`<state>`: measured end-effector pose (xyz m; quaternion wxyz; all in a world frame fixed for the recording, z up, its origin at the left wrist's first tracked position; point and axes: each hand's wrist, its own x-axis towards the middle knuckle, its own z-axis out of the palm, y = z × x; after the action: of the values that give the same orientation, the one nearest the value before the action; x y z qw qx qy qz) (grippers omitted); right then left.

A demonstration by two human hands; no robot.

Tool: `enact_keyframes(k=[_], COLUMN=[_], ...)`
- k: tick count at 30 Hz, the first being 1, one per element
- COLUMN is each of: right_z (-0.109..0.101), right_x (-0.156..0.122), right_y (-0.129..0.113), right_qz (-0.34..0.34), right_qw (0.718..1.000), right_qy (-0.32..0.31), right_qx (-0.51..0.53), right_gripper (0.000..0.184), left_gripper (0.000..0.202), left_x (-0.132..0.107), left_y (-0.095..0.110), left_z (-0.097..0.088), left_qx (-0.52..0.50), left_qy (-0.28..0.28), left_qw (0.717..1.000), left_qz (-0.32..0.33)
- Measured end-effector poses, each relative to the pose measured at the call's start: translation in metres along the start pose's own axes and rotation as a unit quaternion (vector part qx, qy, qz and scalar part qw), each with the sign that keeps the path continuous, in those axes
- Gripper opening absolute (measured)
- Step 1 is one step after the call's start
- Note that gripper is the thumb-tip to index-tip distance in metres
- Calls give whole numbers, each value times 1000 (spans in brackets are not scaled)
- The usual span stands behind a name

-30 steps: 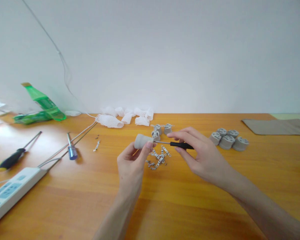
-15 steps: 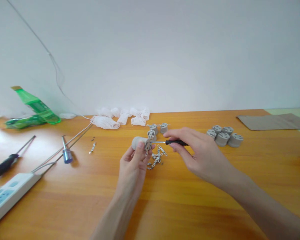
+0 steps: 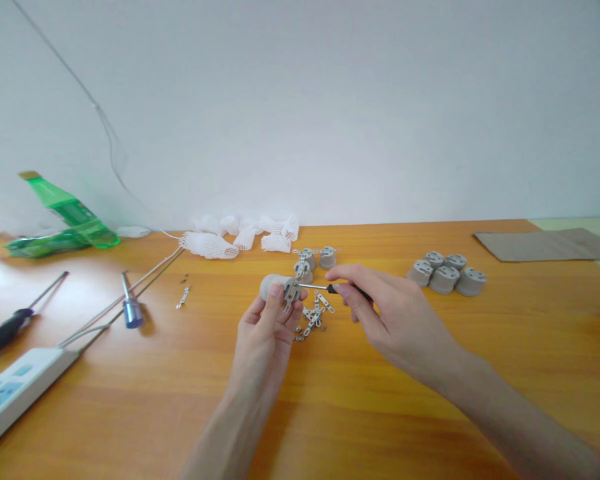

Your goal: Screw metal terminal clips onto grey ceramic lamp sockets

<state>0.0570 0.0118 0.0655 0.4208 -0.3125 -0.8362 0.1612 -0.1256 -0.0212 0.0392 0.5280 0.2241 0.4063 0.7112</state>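
My left hand (image 3: 265, 333) is closed around a small grey ceramic socket (image 3: 279, 288), held above the wooden table (image 3: 330, 413) with its metal-fitted face turned right. My right hand (image 3: 390, 313) pinches a thin black-handled screwdriver (image 3: 325, 288) whose tip touches the socket's metal fitting. Right beneath the hands lies a pile of small metal brackets (image 3: 314, 319). Behind it stand a few more sockets with metal parts (image 3: 313, 259).
A group of several grey sockets (image 3: 445, 273) sits at the right, with brown cardboard (image 3: 545, 243) farther back. White foam netting (image 3: 240, 239) lies by the wall. At the left are a green bottle (image 3: 67, 213), two screwdrivers (image 3: 130, 303), a cable and a white power strip (image 3: 10, 393).
The socket has turned so its metal face shows more toward me, and my right hand has slid forward along the screwdriver. The view has drifted a little to the right.
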Motion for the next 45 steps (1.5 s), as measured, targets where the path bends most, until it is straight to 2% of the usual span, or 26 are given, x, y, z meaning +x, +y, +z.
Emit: enact_keyframes(k=[4, 7, 11, 15, 18, 21, 24, 26, 29, 32, 35, 38, 42, 45], right_z=[-2, -3, -3, -5, -5, -3, -3, -4, -5, -7, -8, -9, -6, -5], right_x=[0, 0, 0, 1, 0, -1, -1, 0, 1, 0, 0, 0, -1, -1], right_y=[1, 2, 5, 6, 5, 4, 4, 4, 4, 6, 8, 8, 7, 7], right_qz=[-42, -23, 6, -49, -28, 6, -30, -52, -17, 33, 8, -36, 13, 21], right_qw=[999, 998, 1000, 999, 999, 999, 999, 999, 999, 999, 1000, 999, 1000, 999], right_qy=[21, 53, 16, 7, 22, 3, -11, 1, 34, 12, -26, -21, -13, -33], right_qx=[9, -20, -26, -7, -26, -37, -3, 13, 9, -14, -15, 7, -24, -14], right_gripper=[25, 15, 15, 29, 20, 16, 26, 31, 20, 13, 22, 30, 13, 16], left_gripper=[32, 31, 32, 35, 35, 35, 35, 35, 36, 36, 35, 35, 35, 34], left_x=[-1, -3, -3, -2, -3, -3, -1, -1, -2, -3, -2, -1, -2, -2], left_y=[0, -3, -5, -5, -5, -5, -5, -6, -9, -11, -11, -10, -10, -8], left_z=[0, 0, 1, 1, 2, 2, 1, 1, 2, 3, 1, 0, 1, 1], left_qx=[11, 23, 21, 12, 11, 10, 8, 8, 13, 17, 12, 5, 1, 0], left_qy=[2, -4, -4, 8, 8, 6, 15, 16, 10, 2, 10, 16, 10, 10], left_qw=[1000, 1000, 1000, 1000, 1000, 1000, 1000, 1000, 1000, 999, 1000, 1000, 1000, 1000], left_qz=[7, -1, -11, -5, -15, -23, -14, -12, -22, -28, -26, -22, -28, -24])
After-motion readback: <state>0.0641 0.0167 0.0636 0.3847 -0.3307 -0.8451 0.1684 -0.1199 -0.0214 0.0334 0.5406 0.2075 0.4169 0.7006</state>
